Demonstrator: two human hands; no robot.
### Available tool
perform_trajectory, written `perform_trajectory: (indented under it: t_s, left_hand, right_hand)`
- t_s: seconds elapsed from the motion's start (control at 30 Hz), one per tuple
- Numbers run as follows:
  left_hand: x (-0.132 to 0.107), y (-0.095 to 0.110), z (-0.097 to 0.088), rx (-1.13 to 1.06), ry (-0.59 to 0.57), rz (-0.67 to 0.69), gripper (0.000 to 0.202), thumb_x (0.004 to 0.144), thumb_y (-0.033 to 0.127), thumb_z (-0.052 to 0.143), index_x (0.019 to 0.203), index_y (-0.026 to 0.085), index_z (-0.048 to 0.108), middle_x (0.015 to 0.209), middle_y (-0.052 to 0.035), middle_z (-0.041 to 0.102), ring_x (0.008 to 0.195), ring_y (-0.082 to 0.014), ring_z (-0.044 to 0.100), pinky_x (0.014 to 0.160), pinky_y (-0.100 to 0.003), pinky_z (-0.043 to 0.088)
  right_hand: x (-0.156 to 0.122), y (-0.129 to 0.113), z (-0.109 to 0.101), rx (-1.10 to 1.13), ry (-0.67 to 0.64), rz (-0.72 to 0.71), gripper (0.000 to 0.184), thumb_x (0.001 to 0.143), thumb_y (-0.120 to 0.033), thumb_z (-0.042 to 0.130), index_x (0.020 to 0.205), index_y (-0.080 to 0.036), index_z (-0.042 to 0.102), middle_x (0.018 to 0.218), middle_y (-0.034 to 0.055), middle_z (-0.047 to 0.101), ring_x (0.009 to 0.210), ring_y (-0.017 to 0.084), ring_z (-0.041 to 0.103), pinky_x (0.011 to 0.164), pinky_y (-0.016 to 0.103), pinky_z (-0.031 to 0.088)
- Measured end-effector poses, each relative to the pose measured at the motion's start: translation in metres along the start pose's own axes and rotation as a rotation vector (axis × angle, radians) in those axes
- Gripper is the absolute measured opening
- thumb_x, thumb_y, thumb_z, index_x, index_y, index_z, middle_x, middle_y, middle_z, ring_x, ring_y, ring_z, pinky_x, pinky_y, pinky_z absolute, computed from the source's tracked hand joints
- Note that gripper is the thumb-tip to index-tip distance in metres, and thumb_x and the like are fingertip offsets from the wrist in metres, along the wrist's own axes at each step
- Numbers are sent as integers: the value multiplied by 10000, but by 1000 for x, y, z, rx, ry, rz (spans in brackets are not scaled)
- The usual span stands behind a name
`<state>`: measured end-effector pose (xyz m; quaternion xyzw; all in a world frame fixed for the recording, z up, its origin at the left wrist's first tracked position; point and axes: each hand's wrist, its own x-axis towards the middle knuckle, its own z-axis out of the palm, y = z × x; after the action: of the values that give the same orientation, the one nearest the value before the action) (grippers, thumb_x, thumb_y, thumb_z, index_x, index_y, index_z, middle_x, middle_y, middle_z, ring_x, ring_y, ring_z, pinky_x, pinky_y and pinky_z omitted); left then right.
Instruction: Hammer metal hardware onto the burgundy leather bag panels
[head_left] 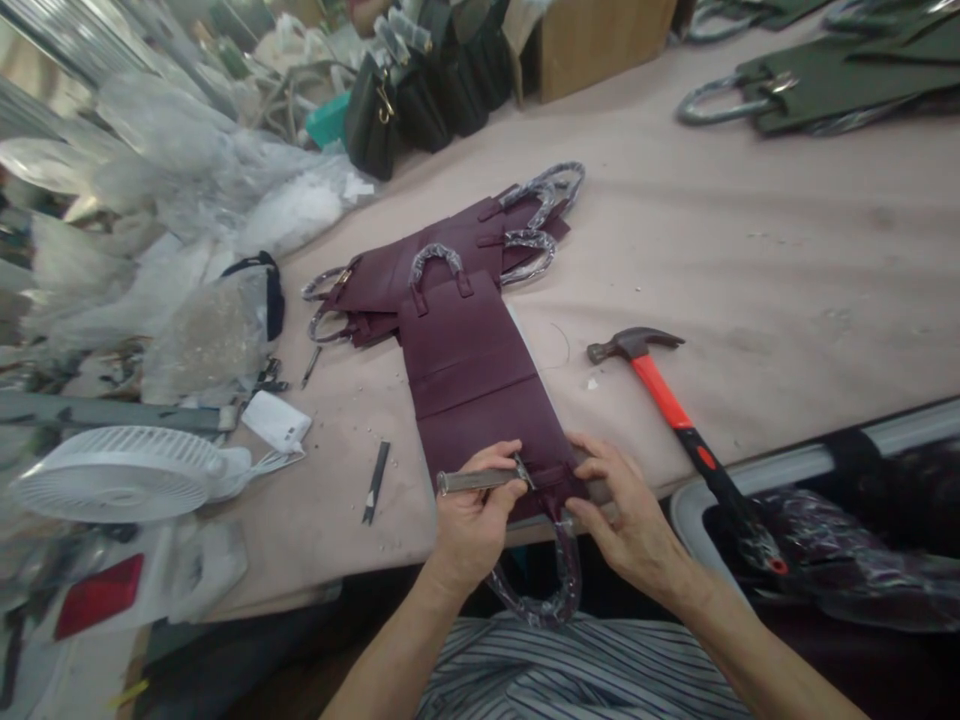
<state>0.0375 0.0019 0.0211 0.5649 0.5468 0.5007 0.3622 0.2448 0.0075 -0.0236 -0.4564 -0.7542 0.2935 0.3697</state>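
Note:
A burgundy leather bag panel (480,345) lies flat on the table, its near end at the edge. A plastic-wrapped handle (570,570) hangs from that end. My left hand (476,520) is closed around a metal punch (472,481), held almost level over the panel. By its fingertips is a small shiny metal part (523,468), too small to make out. My right hand (619,505) pinches the panel's near right corner beside the handle's tab. A claw hammer (664,390) with a red and black handle rests to the right, over the table edge.
More burgundy bag panels (420,255) are piled behind. A dark strip-like tool (376,482), a white box (276,422) and a white fan (127,472) are on the left, near heaped clear plastic (187,150). Dark green bag pieces (847,85) lie far right; a cardboard box (604,45) stands behind.

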Motion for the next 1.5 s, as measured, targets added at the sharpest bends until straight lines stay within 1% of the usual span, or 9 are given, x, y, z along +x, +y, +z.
perform_trajectory:
  t_s: [0.17,0.4,0.53,0.77,1.07,1.2,1.33,1.4,1.5]
  left_hand:
    - [1,-1,-2,-26,-41,-37,96,865,169,720,960,182,713,1138,-88,765,1086,-208,723,1014,-373,578]
    - [1,0,-1,-25,-80,-25,111,865,152,708,972,179,718,1139,-84,766,1088,-194,722,1015,-352,574]
    - [2,0,-1,-45,-54,-41,97,854,162,718,950,169,714,1119,-93,769,1065,-200,730,1000,-355,583]
    - [3,0,0,-83,-42,-58,89,854,168,709,943,164,714,1110,-102,768,1056,-211,731,960,-346,599]
    - [2,-2,1,-88,-30,-39,88,852,177,716,939,169,709,1107,-95,768,1058,-213,728,987,-370,590]
    - [2,-3,1,-84,-39,-38,91,856,168,709,947,169,711,1109,-98,766,1061,-211,726,987,-365,587]
    - [2,-3,1,-71,-32,-28,81,862,180,701,942,168,707,1100,-101,768,1045,-213,731,940,-354,605]
    - [2,-2,1,-57,-32,-21,82,860,174,703,942,168,706,1101,-100,768,1044,-213,732,941,-349,603]
    - [1,1,2,-38,-17,-12,82,855,159,711,937,172,706,1099,-95,770,1043,-211,733,970,-351,589]
  right_hand:
    - [0,1,-1,-19,-5,-46,114,980,-231,533,1089,-222,500,1445,161,529,1361,289,492,1106,565,413]
    - [0,0,-4,-22,-40,-76,62,984,-197,526,1031,-221,558,1439,141,528,1375,285,474,1092,576,410]
    - [-2,1,-7,-11,-43,-127,174,976,-147,512,1073,-243,620,1455,113,511,1381,265,472,1117,554,410]
    - [-4,6,-12,6,-44,-184,296,955,-100,512,1156,-269,651,1472,97,496,1383,258,475,1124,525,430]
    - [0,3,-13,-51,-102,-187,328,966,-112,477,1196,-263,654,1466,113,471,1380,282,461,1113,590,442]
    - [3,-1,-16,-66,-134,-179,322,965,-116,474,1184,-265,658,1454,113,455,1360,283,467,1087,559,473]
    - [7,-7,-17,-60,-167,-110,290,966,-130,460,1152,-240,653,1413,128,465,1329,278,484,1076,520,491]
    - [6,-8,-15,-55,-161,-82,262,969,-142,457,1134,-227,642,1410,136,464,1340,281,473,1099,533,475]
    - [-1,-4,-10,-62,-150,-98,274,975,-128,454,1170,-233,616,1453,137,448,1392,284,433,1146,589,416]
